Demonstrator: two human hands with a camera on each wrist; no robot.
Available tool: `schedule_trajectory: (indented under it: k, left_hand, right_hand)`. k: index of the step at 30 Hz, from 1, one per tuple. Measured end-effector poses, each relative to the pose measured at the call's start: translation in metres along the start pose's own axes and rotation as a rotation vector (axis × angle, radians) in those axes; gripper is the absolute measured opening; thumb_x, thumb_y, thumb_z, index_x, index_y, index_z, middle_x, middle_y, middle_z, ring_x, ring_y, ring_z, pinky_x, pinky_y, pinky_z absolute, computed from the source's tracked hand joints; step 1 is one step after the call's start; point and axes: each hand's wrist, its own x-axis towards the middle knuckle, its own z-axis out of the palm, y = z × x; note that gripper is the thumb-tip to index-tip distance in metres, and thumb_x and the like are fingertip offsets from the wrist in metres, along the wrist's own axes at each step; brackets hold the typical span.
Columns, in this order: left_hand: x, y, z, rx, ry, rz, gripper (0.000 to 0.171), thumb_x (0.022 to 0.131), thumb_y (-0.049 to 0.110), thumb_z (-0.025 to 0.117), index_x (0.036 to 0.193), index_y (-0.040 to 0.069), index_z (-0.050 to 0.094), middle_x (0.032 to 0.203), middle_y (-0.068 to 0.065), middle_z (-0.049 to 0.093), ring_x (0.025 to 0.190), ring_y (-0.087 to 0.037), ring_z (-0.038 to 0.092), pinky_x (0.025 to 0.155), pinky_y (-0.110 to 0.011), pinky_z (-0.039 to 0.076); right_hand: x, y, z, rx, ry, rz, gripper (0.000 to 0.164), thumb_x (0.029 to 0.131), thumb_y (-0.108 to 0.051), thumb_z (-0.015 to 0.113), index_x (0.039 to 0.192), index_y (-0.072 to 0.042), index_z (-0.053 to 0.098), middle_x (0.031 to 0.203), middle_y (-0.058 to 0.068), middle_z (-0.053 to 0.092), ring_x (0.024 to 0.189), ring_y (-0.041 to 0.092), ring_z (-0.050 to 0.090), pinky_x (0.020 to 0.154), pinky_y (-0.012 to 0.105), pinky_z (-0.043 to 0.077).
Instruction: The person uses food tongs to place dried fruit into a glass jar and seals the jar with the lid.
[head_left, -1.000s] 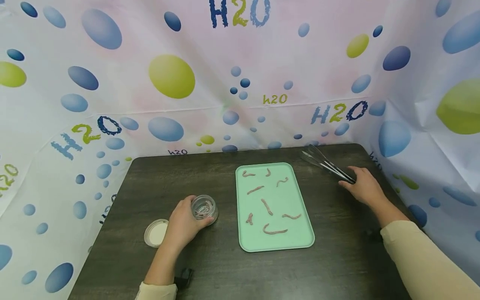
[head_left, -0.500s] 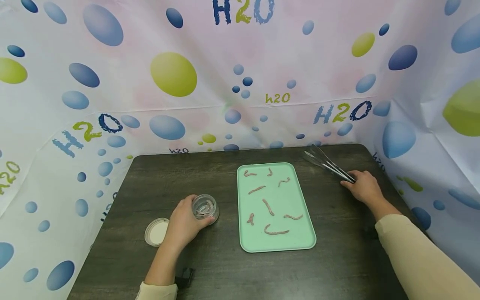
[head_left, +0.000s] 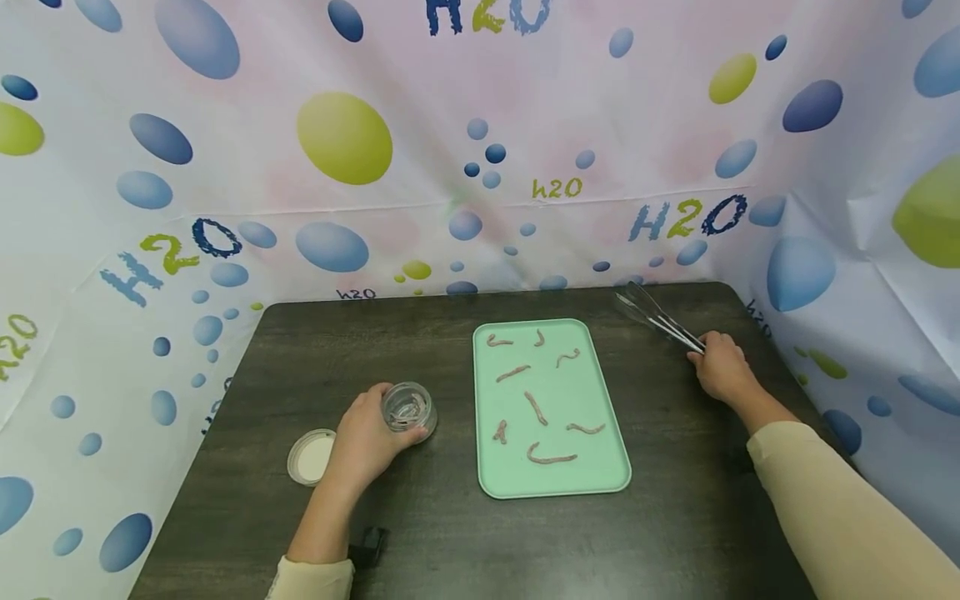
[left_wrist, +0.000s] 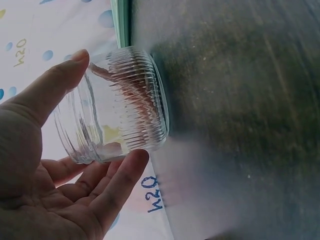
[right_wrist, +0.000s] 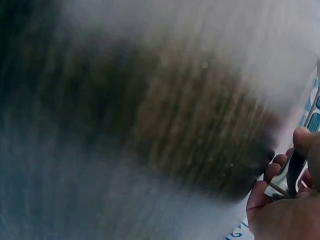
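My left hand [head_left: 367, 437] grips a clear glass jar [head_left: 408, 408] standing without its lid on the table, thumb on the near side. Pinkish-brown worm-like strands [left_wrist: 140, 97] lie at the jar's bottom in the left wrist view. Far to the right, my right hand [head_left: 726, 371] holds the near end of metal tongs [head_left: 667, 322], whose tips point to the back edge. The right wrist view shows the thumb and fingers curled round a dark handle part [right_wrist: 296, 170]. Between the hands, a mint-green tray [head_left: 592, 471] carries several separate pink worm-like pieces [head_left: 536, 408].
A round lid [head_left: 310, 458] with a cream inside lies left of the jar, beside the left wrist. The dark wooden table [head_left: 450, 542] ends at a back edge against a sheet [head_left: 420, 100] printed with bubbles, which also rises at both sides.
My right hand has closed further round the end of the tongs, and the tongs have shifted slightly toward the back. The left hand and jar have stayed put. The head view has tilted slightly.
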Motion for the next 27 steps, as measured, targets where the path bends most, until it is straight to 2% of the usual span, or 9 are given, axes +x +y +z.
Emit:
schedule_trajectory:
  k: [5,10,15,19,24,27]
  left_hand:
    - [0.000,0.001,-0.001,-0.003,-0.006,0.000,0.097,0.083,0.041,0.096,0.156,-0.003,0.049,0.145,-0.029,0.063,0.132,-0.048,0.064,0.107,-0.064,0.053]
    - [-0.001,0.003,-0.003,-0.001,-0.008,0.002,0.097,0.084,0.041,0.096,0.156,-0.004,0.049,0.145,-0.030,0.063,0.132,-0.049,0.064,0.107,-0.064,0.053]
    - [-0.002,0.005,-0.004,0.011,-0.012,0.005,0.097,0.084,0.040,0.096,0.155,-0.005,0.049,0.145,-0.031,0.062,0.132,-0.050,0.063,0.107,-0.065,0.053]
    - [-0.002,0.006,-0.004,0.016,-0.013,0.004,0.096,0.084,0.040,0.095,0.155,-0.006,0.049,0.146,-0.032,0.061,0.133,-0.051,0.063,0.107,-0.065,0.052]
    - [-0.001,0.005,-0.003,0.016,-0.015,0.003,0.096,0.085,0.040,0.095,0.156,-0.005,0.048,0.146,-0.032,0.061,0.132,-0.051,0.063,0.107,-0.065,0.052]
    - [-0.002,0.004,-0.003,0.016,-0.016,0.002,0.096,0.085,0.040,0.095,0.156,-0.005,0.048,0.146,-0.032,0.061,0.132,-0.051,0.063,0.106,-0.065,0.053]
  right_hand:
    - [-0.003,-0.002,-0.004,0.039,0.005,0.008,0.050,0.117,-0.014,0.046,0.148,0.023,0.034,0.127,0.044,0.051,0.109,0.055,0.058,0.086,0.064,0.050]
    - [-0.007,-0.002,-0.008,0.051,-0.003,0.010,0.052,0.118,-0.017,0.044,0.150,0.021,0.029,0.120,0.040,0.057,0.094,0.045,0.061,0.077,0.054,0.049]
    - [-0.011,0.001,-0.011,0.068,0.007,0.017,0.060,0.118,-0.025,0.043,0.158,0.017,0.025,0.121,0.039,0.057,0.093,0.044,0.060,0.077,0.052,0.048]
    - [-0.015,0.003,-0.012,0.081,0.038,0.044,0.069,0.117,-0.036,0.045,0.163,0.011,0.023,0.131,0.040,0.055,0.100,0.048,0.060,0.078,0.055,0.048]
    - [-0.021,0.007,-0.014,0.057,0.086,0.020,0.077,0.114,-0.055,0.046,0.161,0.004,0.034,0.133,0.038,0.058,0.100,0.047,0.060,0.079,0.056,0.047]
    - [-0.025,0.007,-0.017,0.044,0.095,-0.001,0.073,0.114,-0.057,0.045,0.159,0.001,0.039,0.136,0.038,0.059,0.105,0.052,0.061,0.081,0.061,0.047]
